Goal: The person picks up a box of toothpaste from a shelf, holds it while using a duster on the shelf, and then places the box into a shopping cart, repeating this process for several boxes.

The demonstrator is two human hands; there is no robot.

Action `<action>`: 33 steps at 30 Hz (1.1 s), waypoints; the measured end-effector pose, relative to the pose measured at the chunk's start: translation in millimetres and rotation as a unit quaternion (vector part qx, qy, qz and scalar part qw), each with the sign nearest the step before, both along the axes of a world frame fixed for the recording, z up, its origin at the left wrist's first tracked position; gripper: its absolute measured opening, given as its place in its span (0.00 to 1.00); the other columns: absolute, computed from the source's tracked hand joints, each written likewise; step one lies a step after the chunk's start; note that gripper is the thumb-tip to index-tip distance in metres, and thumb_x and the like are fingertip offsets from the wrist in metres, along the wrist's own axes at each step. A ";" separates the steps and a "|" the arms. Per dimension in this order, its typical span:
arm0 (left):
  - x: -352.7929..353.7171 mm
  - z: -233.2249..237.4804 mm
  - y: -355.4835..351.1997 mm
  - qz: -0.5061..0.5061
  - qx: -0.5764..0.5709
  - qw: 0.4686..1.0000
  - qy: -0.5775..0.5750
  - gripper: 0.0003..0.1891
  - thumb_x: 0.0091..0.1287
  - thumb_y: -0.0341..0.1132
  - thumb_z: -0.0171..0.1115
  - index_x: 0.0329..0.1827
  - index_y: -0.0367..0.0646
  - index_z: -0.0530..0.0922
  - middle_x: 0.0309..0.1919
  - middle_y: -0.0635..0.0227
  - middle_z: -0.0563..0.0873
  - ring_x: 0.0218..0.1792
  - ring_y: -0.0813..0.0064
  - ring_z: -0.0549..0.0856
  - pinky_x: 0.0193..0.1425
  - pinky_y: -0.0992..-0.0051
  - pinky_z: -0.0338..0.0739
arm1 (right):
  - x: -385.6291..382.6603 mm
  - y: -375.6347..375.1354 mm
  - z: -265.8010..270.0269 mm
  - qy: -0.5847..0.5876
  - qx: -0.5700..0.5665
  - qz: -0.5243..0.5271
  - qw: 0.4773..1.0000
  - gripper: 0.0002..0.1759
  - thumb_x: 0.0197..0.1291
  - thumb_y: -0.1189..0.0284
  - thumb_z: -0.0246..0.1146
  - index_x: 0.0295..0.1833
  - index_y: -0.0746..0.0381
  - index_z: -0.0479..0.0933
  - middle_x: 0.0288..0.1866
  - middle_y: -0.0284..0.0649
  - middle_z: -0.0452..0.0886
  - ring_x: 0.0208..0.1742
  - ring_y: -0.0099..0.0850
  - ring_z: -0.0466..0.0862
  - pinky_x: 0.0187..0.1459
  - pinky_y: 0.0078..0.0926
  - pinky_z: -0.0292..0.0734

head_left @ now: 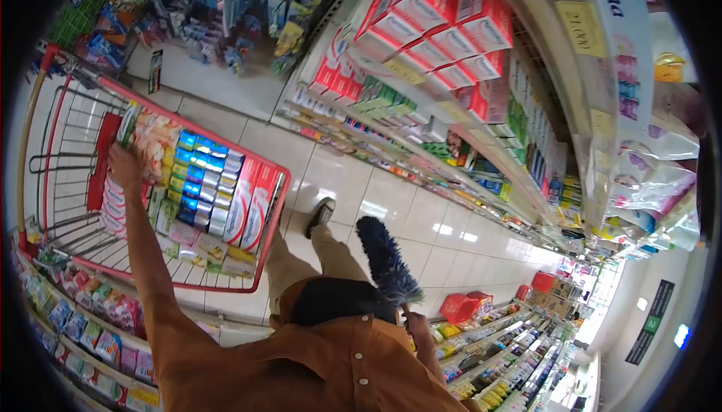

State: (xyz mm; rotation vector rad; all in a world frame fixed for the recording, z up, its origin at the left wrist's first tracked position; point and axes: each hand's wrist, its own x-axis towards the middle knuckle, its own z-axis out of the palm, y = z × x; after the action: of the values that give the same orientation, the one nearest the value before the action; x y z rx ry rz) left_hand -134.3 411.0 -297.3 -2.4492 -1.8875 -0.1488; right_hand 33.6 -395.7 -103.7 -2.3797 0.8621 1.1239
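My left hand [125, 166] reaches into a red-rimmed shopping cart [284, 186], its fingers bent beside the red panel [107, 137]. What they grip is hard to make out. Close to it are a patterned orange-pink pack [156, 141] and red-and-white packs [113, 212]. Rows of blue and yellow-green packs [199, 179] fill the cart's middle, with red-and-white boxes [252, 201] at its end. Low at my right side, my right hand [417, 331] is closed around the handle of a dark blue fluffy duster [383, 254], whose head points away from me.
Shelves of red-and-white toothpaste boxes [451, 36] rise ahead to the right. Bagged goods [654, 164] line the far right. Hanging packets [226, 28] are behind the cart. Another stocked shelf [98, 314] runs along the left. Red baskets [460, 308] stand farther down the tiled aisle [376, 194].
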 end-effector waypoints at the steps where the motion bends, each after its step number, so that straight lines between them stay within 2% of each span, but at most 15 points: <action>1: -1.5 1.7 0.8 0.008 0.013 1.000 0.007 0.26 0.62 0.48 0.57 0.57 0.42 0.65 0.52 0.55 0.73 0.55 0.51 0.74 0.51 0.46 0.71 | 0.0 2.5 0.8 0.006 -0.023 0.024 0.999 0.16 0.61 0.63 0.56 0.38 0.65 0.80 0.16 0.34 0.71 0.12 0.22 0.66 0.15 0.22 0.60; 5: 4.1 1.0 12.3 0.014 -0.037 0.999 0.030 0.24 0.62 0.48 0.57 0.56 0.44 0.67 0.51 0.51 0.73 0.52 0.48 0.76 0.45 0.48 0.74 | -3.9 -1.6 -0.3 -0.015 0.024 -0.038 0.999 0.17 0.61 0.62 0.57 0.37 0.67 0.79 0.15 0.35 0.70 0.12 0.22 0.66 0.14 0.23 0.60; 6: -7.8 -22.2 26.3 -0.023 -0.060 0.997 -0.040 0.25 0.61 0.50 0.58 0.52 0.39 0.69 0.45 0.46 0.75 0.47 0.45 0.78 0.46 0.51 0.73 | -4.4 -0.2 0.8 -0.014 0.022 -0.044 0.999 0.16 0.60 0.63 0.57 0.36 0.67 0.79 0.15 0.35 0.70 0.12 0.22 0.66 0.14 0.23 0.60; 11: -1.9 -14.8 26.5 0.029 -0.222 0.951 -0.213 0.33 0.62 0.56 0.56 0.52 0.28 0.69 0.47 0.41 0.78 0.48 0.44 0.79 0.50 0.57 0.72 | 0.3 -5.3 -13.0 -0.029 0.036 -0.016 0.999 0.16 0.60 0.63 0.57 0.37 0.67 0.79 0.17 0.34 0.70 0.13 0.22 0.67 0.15 0.22 0.61; 13: -23.6 -51.3 33.0 -0.036 -0.260 0.912 -0.315 0.35 0.62 0.57 0.55 0.55 0.28 0.68 0.50 0.42 0.78 0.48 0.45 0.80 0.50 0.57 0.72 | 4.9 -6.0 -17.9 -0.026 0.032 0.014 0.999 0.26 0.58 0.51 0.59 0.38 0.67 0.79 0.17 0.34 0.71 0.14 0.21 0.69 0.16 0.22 0.63; 14: -19.6 -38.9 18.4 -0.021 -0.223 0.913 -0.342 0.36 0.63 0.60 0.51 0.56 0.31 0.69 0.48 0.47 0.79 0.46 0.52 0.81 0.49 0.60 0.73 | 9.2 -0.8 -20.4 -0.025 0.032 0.029 0.999 0.31 0.57 0.45 0.60 0.38 0.67 0.80 0.17 0.34 0.71 0.15 0.21 0.70 0.17 0.21 0.63; 16: -4.2 21.3 -28.5 0.198 -0.381 0.785 -0.446 0.32 0.68 0.57 0.45 0.57 0.33 0.69 0.47 0.53 0.79 0.46 0.59 0.80 0.46 0.68 0.74 | 14.7 7.3 -23.5 -0.034 0.027 0.048 0.998 0.29 0.57 0.46 0.61 0.38 0.66 0.80 0.17 0.32 0.71 0.15 0.20 0.70 0.17 0.21 0.64; 18: -33.7 -3.0 -49.5 0.116 -0.451 0.663 -0.586 0.28 0.72 0.52 0.38 0.56 0.34 0.70 0.44 0.61 0.79 0.42 0.68 0.80 0.42 0.75 0.74 | 19.4 22.1 -22.6 -0.057 0.020 0.060 0.996 0.29 0.57 0.46 0.60 0.38 0.65 0.81 0.16 0.34 0.72 0.16 0.22 0.72 0.20 0.23 0.66; 21: -9.7 71.1 -129.1 0.104 -0.476 0.522 -0.700 0.16 0.63 0.29 0.52 0.54 0.35 0.71 0.42 0.64 0.79 0.42 0.73 0.79 0.44 0.75 0.74 | 27.4 18.5 -31.9 -0.115 0.039 0.161 0.980 0.27 0.58 0.49 0.60 0.37 0.66 0.81 0.17 0.38 0.76 0.19 0.25 0.75 0.24 0.26 0.69; 22: -3.0 91.6 -151.2 0.093 -0.478 0.498 -0.718 0.16 0.60 0.21 0.56 0.53 0.35 0.71 0.42 0.66 0.79 0.42 0.74 0.78 0.45 0.76 0.74 | 30.1 16.9 -28.3 -0.142 0.053 0.189 0.970 0.26 0.59 0.51 0.60 0.36 0.67 0.82 0.18 0.42 0.78 0.20 0.26 0.76 0.26 0.27 0.69; 24: 7.1 114.4 -191.2 0.106 -0.481 0.483 -0.724 0.16 0.69 0.36 0.49 0.55 0.38 0.70 0.45 0.67 0.78 0.45 0.75 0.78 0.47 0.71 0.75 | 36.1 16.4 -15.1 -0.172 0.083 0.205 0.960 0.22 0.58 0.55 0.61 0.35 0.66 0.82 0.18 0.41 0.78 0.20 0.23 0.74 0.25 0.25 0.68; 25: 0.3 85.8 -199.6 0.029 -0.494 0.499 -0.712 0.21 0.70 0.38 0.48 0.63 0.38 0.67 0.50 0.65 0.78 0.48 0.73 0.78 0.52 0.69 0.74 | 39.8 18.3 -6.6 -0.188 0.107 0.211 0.953 0.21 0.58 0.56 0.62 0.34 0.67 0.82 0.16 0.39 0.77 0.19 0.21 0.72 0.24 0.23 0.66; 26: 7.6 103.6 -221.7 0.093 -0.481 0.554 -0.674 0.25 0.69 0.36 0.51 0.68 0.39 0.62 0.53 0.62 0.76 0.50 0.71 0.78 0.56 0.66 0.73 | 44.9 18.2 -0.3 -0.192 0.138 0.196 0.952 0.19 0.59 0.58 0.62 0.32 0.65 0.82 0.15 0.33 0.73 0.17 0.18 0.68 0.20 0.20 0.61; 28: 36.0 148.2 -262.0 0.111 -0.449 0.460 -0.758 0.28 0.66 0.33 0.58 0.68 0.37 0.61 0.53 0.60 0.77 0.50 0.70 0.79 0.54 0.66 0.74 | 46.8 24.0 11.0 -0.215 0.203 0.161 0.942 0.16 0.59 0.62 0.62 0.26 0.64 0.80 0.12 0.27 0.67 0.13 0.14 0.62 0.16 0.16 0.53; 33: 77.4 184.2 -330.5 0.077 -0.482 0.348 -0.800 0.22 0.68 0.31 0.55 0.66 0.40 0.65 0.50 0.64 0.80 0.47 0.72 0.81 0.53 0.64 0.76 | 64.4 3.2 11.7 -0.208 0.376 0.165 0.888 0.16 0.58 0.72 0.59 0.19 0.64 0.72 0.12 0.27 0.67 0.13 0.14 0.62 0.15 0.17 0.52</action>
State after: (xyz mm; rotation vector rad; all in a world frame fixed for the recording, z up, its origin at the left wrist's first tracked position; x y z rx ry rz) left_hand -56.9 80.6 -113.1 -2.0357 -3.1776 -3.5810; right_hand 98.0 -392.5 -92.0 -1.9840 -0.1366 0.7902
